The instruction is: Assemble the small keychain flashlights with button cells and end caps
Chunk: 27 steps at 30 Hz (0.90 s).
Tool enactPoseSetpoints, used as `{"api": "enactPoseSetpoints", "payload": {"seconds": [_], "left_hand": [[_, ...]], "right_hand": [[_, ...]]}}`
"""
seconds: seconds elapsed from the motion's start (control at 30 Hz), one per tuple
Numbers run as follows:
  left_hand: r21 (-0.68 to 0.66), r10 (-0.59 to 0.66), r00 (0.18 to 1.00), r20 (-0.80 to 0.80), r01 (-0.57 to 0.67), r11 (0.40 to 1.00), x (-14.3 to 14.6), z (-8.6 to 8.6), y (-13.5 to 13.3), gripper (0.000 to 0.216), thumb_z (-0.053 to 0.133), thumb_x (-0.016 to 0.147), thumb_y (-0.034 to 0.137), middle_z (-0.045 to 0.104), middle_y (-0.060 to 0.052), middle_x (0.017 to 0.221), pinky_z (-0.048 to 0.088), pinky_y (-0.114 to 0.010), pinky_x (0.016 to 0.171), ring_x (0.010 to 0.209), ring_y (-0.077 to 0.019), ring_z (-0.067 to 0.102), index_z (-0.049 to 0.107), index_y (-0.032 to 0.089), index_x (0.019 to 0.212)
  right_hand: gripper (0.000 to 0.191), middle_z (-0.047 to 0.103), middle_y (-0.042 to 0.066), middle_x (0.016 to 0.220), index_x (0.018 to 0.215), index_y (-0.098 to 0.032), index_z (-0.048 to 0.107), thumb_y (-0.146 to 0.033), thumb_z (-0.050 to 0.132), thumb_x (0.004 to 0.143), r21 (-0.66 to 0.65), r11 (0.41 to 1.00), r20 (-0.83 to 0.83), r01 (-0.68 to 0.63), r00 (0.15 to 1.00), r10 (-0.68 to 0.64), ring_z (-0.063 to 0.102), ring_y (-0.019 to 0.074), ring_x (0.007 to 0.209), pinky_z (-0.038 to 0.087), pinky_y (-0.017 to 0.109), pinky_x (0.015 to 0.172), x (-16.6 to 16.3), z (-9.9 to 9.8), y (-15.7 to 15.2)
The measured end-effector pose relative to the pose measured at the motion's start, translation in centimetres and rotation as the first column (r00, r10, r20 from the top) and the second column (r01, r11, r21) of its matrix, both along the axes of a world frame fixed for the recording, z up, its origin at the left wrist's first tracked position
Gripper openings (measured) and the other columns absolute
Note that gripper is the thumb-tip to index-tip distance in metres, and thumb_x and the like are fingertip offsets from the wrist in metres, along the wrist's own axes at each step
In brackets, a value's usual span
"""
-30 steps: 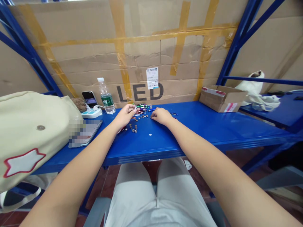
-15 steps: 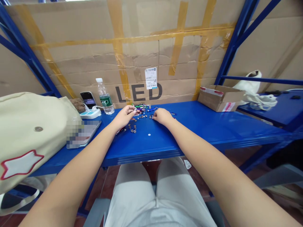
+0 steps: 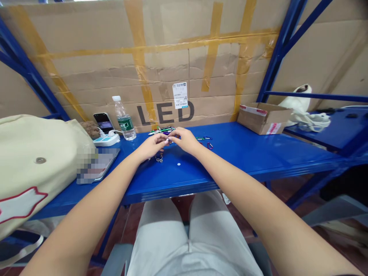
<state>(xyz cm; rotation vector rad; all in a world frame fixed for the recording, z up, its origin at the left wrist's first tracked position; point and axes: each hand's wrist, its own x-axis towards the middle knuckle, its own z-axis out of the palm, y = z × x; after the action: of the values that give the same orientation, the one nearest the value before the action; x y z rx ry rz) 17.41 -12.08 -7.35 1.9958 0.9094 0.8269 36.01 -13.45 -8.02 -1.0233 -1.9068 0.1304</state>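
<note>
My left hand [image 3: 152, 145] and my right hand [image 3: 185, 139] meet above the blue shelf [image 3: 244, 153], fingertips pinched together on a small part that is too tiny to name. Behind them lies a heap of small coloured carabiner clips [image 3: 161, 131]. A few more clips [image 3: 206, 141] lie just right of my right hand. Small metal rings [image 3: 159, 157] sit under my left hand, and a single white dot-like piece [image 3: 178, 164] lies nearer me.
A cream bag with a star patch [image 3: 34, 165] fills the left. Beside it lie a tablet [image 3: 97, 165], a phone on a power strip [image 3: 105, 132] and a water bottle [image 3: 123, 119]. A small cardboard box [image 3: 263, 118] stands right. A taped LED carton [image 3: 172, 76] backs the shelf.
My right hand moved left and my left hand moved slightly right, so the fingertips now meet. The view shifted a little leftward and down.
</note>
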Motion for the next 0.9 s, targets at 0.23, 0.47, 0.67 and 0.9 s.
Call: {"api": "enactPoseSetpoints", "payload": {"seconds": [0.23,0.47,0.67,0.9], "left_hand": [[-0.012,0.002,0.997,0.083,-0.001,1.000,0.33,0.13,-0.24,0.038,0.063,0.077,0.046,0.068,-0.008,0.099,0.050,-0.031,0.072,0.099,-0.0224,0.063,0.055,0.017,0.101],[-0.018,-0.022,0.988,0.153,0.025,1.000,0.44,0.14,-0.37,0.039,0.066,0.076,0.044,0.068,-0.008,0.099,0.050,-0.028,0.070,0.098,-0.0217,0.064,0.056,0.017,0.102],[-0.034,-0.034,0.974,0.223,0.042,0.999,0.58,0.17,-0.58,0.038,0.067,0.076,0.042,0.067,-0.007,0.104,0.050,-0.026,0.070,0.096,-0.0198,0.064,0.057,0.018,0.102],[0.014,-0.032,0.969,0.245,0.029,0.999,0.43,0.09,-0.29,0.033,0.066,0.077,0.038,0.066,-0.006,0.103,0.050,-0.028,0.073,0.097,-0.0190,0.062,0.056,0.018,0.102]], "right_hand": [[0.010,0.067,0.003,0.086,0.086,-0.017,0.070,-0.019,0.061,0.082,-0.025,0.998,-0.151,-0.051,0.987,0.047,0.059,0.0127,0.078,0.044,0.025,0.074,-0.33,0.10,-0.52],[0.012,0.066,0.003,0.089,0.087,-0.017,0.071,-0.020,0.062,0.081,-0.013,0.997,-0.182,-0.079,0.980,0.075,0.059,0.0129,0.080,0.045,0.025,0.073,-0.61,0.30,-0.85],[0.012,0.066,0.003,0.084,0.086,-0.018,0.071,-0.020,0.060,0.082,0.036,0.997,-0.157,-0.074,0.984,0.079,0.059,0.0138,0.079,0.044,0.026,0.073,-0.52,0.26,-0.84],[0.007,0.062,0.003,0.081,0.082,-0.015,0.067,-0.019,0.061,0.080,0.133,0.986,-0.092,-0.100,0.989,0.113,0.057,0.0125,0.074,0.044,0.025,0.070,-0.42,0.29,-1.08]]}}
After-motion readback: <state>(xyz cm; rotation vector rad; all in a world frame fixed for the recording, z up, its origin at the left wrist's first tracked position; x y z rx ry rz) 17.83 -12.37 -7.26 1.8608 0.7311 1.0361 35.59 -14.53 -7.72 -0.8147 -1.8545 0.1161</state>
